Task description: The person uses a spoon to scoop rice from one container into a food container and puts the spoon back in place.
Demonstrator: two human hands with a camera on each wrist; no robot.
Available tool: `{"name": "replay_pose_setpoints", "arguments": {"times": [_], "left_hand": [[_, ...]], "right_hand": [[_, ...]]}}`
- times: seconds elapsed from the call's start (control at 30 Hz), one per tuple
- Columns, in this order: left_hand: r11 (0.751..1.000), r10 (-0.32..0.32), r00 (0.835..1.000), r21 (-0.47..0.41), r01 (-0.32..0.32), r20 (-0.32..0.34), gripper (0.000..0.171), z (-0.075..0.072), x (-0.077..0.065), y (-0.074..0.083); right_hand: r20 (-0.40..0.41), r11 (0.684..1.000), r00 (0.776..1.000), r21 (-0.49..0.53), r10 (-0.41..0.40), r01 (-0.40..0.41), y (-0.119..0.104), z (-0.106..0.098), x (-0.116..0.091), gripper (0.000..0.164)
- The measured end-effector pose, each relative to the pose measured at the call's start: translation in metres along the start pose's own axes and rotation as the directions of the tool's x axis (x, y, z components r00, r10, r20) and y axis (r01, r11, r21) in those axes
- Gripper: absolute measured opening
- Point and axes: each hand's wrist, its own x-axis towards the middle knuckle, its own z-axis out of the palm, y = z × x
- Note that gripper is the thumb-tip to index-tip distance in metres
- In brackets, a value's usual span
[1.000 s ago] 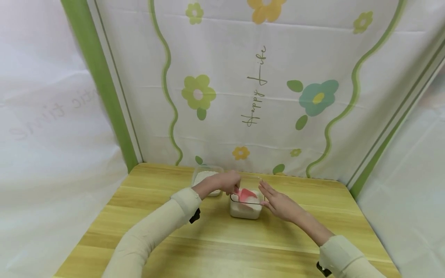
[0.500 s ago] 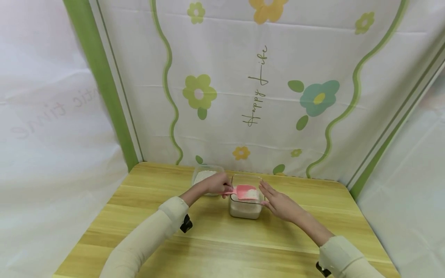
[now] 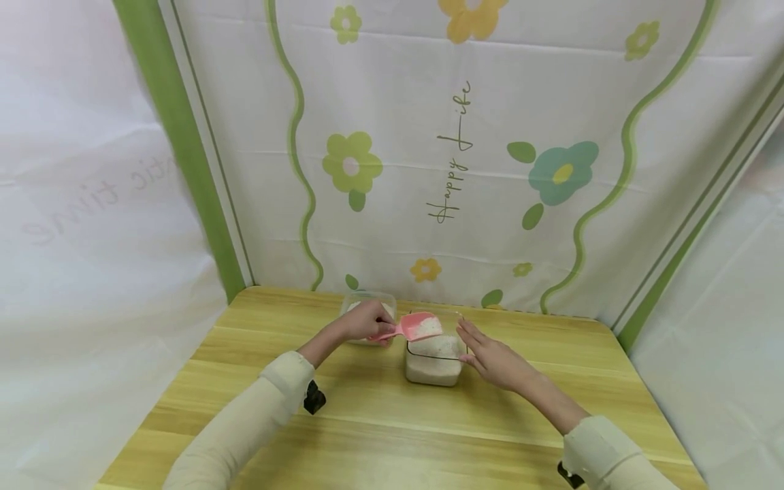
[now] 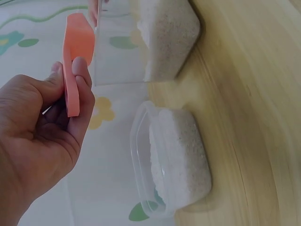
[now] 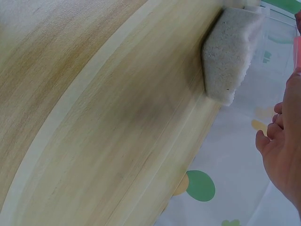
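My left hand (image 3: 365,321) pinches the handle of a pink scoop (image 3: 412,327) between thumb and fingers. Some white, rice-like grains lie in the scoop's bowl, which is over the left part of a tall clear container (image 3: 432,373). That container is partly filled with the same grains and has a dark rim. At its right side, my right hand (image 3: 497,358) touches the rim with fingers stretched out. A smaller clear tub (image 4: 139,141), also holding white grains, stands behind my left hand; in the head view the hand covers part of it.
Both containers stand near the back edge of the wooden table (image 3: 392,435). A white curtain (image 3: 392,224) with printed flowers hangs right behind them, and more white sheets (image 3: 92,286) close off the sides. A black camera mount (image 3: 314,397) sits under the left sleeve.
My left hand has lifted the scoop out of the tall container and drawn it up and left, with grains in the bowl. The right hand has stayed at the rim.
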Motion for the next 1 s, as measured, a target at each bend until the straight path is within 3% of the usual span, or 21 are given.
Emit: {"name": "replay_pose_setpoints", "arguments": {"times": [0.33,0.57,0.83,1.0], "left_hand": [[0.996,-0.044,0.999,-0.08,0.041,-0.027,0.032,-0.016,-0.02,-0.006],[0.993,-0.075,0.995,-0.094,0.069,-0.062,0.031,-0.032,-0.042,-0.014],[0.985,-0.144,0.978,-0.118,0.127,-0.148,0.035,-0.045,-0.062,-0.034],[0.975,-0.223,0.95,-0.052,0.217,-0.216,0.036,-0.049,-0.069,-0.042]], "right_hand": [[0.006,1.0,1.0,0.006,0.002,-0.002,0.0,-0.001,-0.001,0.064],[0.011,1.0,1.0,0.015,0.003,-0.003,0.0,-0.001,-0.001,0.065],[0.005,1.0,1.0,0.028,0.001,-0.001,0.001,0.001,-0.001,0.066],[-0.006,1.0,1.0,0.022,-0.005,0.005,0.002,0.002,-0.001,0.066]]}}
